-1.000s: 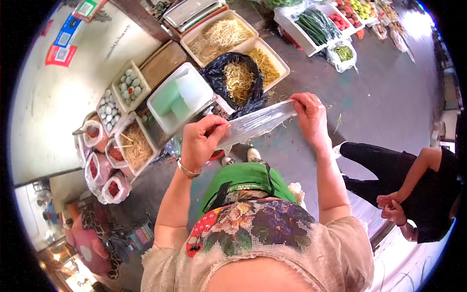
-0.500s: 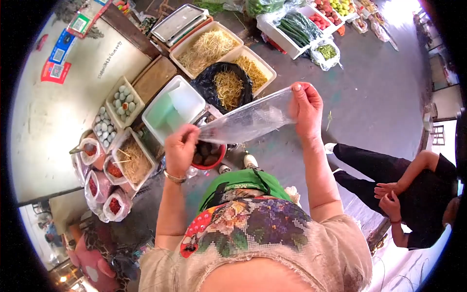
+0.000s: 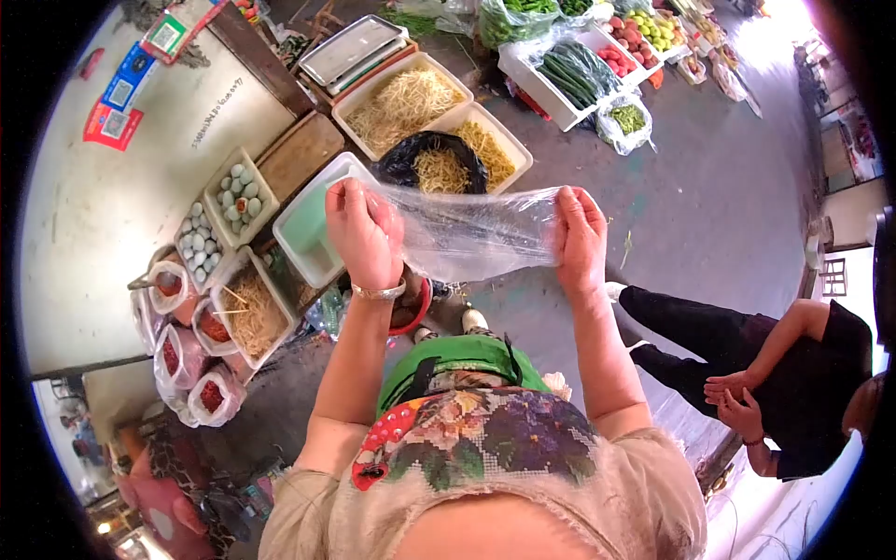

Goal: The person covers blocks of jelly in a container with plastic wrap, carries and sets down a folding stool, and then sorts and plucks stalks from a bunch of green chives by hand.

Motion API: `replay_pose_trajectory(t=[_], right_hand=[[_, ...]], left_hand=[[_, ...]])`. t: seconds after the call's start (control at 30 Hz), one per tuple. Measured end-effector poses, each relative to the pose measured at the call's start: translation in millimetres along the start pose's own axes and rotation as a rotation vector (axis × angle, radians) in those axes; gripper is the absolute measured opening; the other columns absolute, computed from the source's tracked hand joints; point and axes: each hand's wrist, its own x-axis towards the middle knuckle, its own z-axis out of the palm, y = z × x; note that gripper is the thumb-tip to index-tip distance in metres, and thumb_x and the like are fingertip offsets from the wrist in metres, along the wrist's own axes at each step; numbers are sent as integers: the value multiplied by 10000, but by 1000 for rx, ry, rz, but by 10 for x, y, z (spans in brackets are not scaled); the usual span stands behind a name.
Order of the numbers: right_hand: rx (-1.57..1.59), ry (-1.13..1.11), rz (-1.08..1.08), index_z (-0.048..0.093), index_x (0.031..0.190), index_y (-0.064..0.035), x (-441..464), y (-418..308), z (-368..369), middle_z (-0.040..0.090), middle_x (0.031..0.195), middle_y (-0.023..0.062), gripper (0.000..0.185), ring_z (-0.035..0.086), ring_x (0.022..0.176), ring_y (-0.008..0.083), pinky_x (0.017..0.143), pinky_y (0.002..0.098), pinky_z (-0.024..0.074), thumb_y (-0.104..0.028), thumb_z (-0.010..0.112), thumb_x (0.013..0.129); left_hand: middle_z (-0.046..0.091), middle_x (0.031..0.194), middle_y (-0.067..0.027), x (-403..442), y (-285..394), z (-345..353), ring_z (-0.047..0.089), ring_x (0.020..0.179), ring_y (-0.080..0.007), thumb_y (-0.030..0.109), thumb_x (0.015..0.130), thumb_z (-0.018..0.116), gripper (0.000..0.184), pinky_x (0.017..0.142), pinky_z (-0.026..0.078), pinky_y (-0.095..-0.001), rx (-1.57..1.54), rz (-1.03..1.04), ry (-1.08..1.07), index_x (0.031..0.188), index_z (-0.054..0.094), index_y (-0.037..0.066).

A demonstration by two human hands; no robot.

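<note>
A clear plastic bag (image 3: 481, 233) is stretched out in front of my chest between both hands. My left hand (image 3: 366, 233) grips its left end with the fingers closed. My right hand (image 3: 581, 241) pinches the opposite end, thumb pressed against the fingers. Beyond the bag stands a white tub (image 3: 291, 222) with a pale green inside, partly covered by my left hand. A black plastic bag (image 3: 399, 161) holding bean sprouts (image 3: 443, 172) rests just past the clear bag. Below my left wrist, a red bowl (image 3: 422, 308) is mostly hidden.
White tubs of sprouts (image 3: 411, 101) stand ahead, beside trays of eggs (image 3: 241, 198). Bags of red spice (image 3: 213, 397) are at the left. Cucumbers (image 3: 574, 73) in a white box lie at the far right. A person in black (image 3: 784, 373) stands to my right, hands together.
My left hand has risen, bringing the clear bag from a slant to nearly level and spreading it wider. My right hand has dropped slightly, still holding its end.
</note>
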Motion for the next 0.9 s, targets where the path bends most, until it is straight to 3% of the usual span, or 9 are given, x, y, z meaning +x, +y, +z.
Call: replay_pose_trajectory(t=[0.07,0.4,0.43,0.5,0.67,0.77,0.83,0.9], right_hand=[[60,41,-36,618,851,-96,79,50,-116,441,602,-103,180,331,484,5,433,181,241,-240,581,953],[14,53,104,648,882,-76,329,553,-967,528,692,-79,100,406,566,11,485,180,299,-173,645,904],[-38,62,121,653,876,-68,346,634,-1057,533,694,-73,111,413,575,17,497,188,308,-177,649,898],[-147,79,144,659,862,-54,370,756,-1182,538,692,-64,131,422,590,29,516,202,323,-183,652,889],[-681,233,91,655,835,-15,552,1051,-1610,541,672,-43,214,451,635,65,570,243,368,-223,627,876],[-678,146,30,652,913,-5,476,878,-1411,575,729,-25,205,488,679,84,618,258,414,-205,606,904],[-538,-24,2,623,1048,-18,333,654,-938,601,935,15,224,518,883,112,800,278,413,-192,608,908],[-168,-389,3,594,1183,-31,186,459,-382,628,1140,55,310,548,1088,140,981,297,412,-179,611,912]], left_hand=[[373,556,22,25,4,27,287,412,-72,215,1001,461,151,366,232,-248,36,-3,43,913,474,93],[394,549,77,-146,166,115,320,430,-25,167,958,547,129,391,242,-206,336,73,7,908,602,62],[394,549,77,-169,176,126,320,430,-25,167,958,547,129,391,242,-206,344,72,4,908,602,62],[486,606,68,-228,148,175,401,486,-13,171,955,568,145,430,297,-182,543,-125,-137,946,606,31],[459,596,89,-213,-94,142,351,474,7,157,951,578,113,412,236,-187,566,13,-214,953,628,56],[488,624,85,-227,-207,109,361,489,5,137,946,585,101,425,256,-183,633,18,-321,950,626,45],[514,650,78,-233,-304,84,380,501,1,125,943,589,97,436,280,-179,680,28,-373,946,625,35],[576,718,44,-267,-413,57,455,573,-9,116,947,581,115,503,375,-176,650,-58,-401,935,619,8]])
